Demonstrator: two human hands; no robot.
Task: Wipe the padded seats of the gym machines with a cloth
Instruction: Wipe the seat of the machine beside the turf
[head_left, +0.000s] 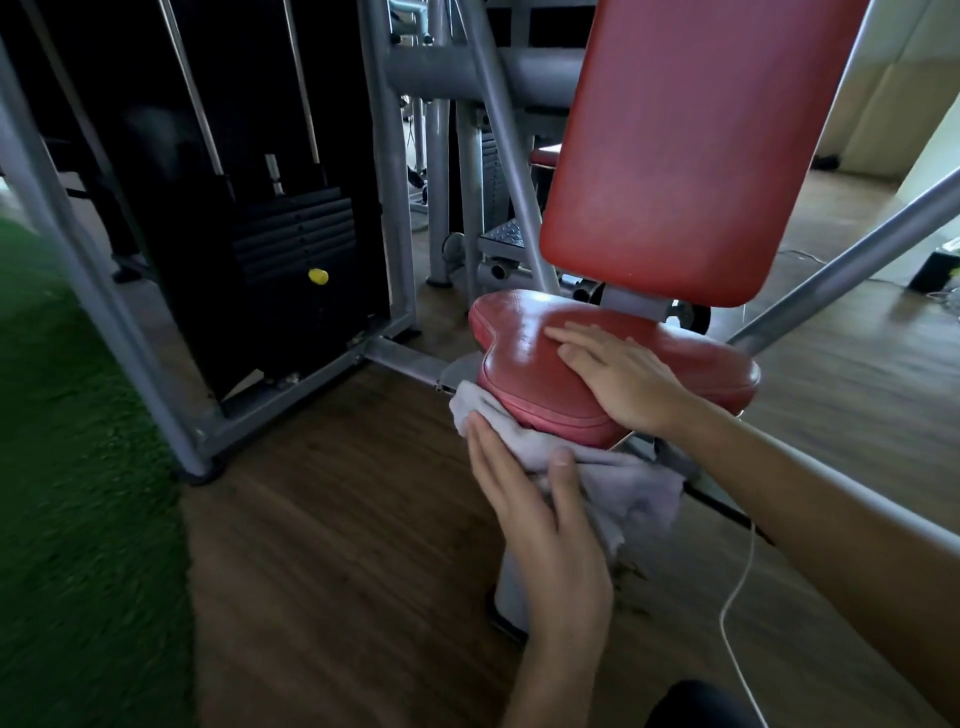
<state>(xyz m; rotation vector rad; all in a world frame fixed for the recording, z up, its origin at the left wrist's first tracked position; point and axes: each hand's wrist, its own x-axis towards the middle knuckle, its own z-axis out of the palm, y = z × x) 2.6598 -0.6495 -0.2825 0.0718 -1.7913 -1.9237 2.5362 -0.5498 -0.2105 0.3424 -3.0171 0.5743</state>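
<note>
The left hand (535, 519) and right hand (623, 379) were bare, as were both forearms, and the nails were short. A thin white cable (737, 587) hung below the right hand, beside its forearm. A dark rounded shape (696, 701) showed below the left hand.

The seat (540, 358) is glossy red padded vinyl with stitched seams, the cloth (623, 488) soft, matt and crumpled. The frame (395, 171) is grey painted metal; the floor (337, 519) looks like matt wood grain beside rough green turf (78, 467).
</note>
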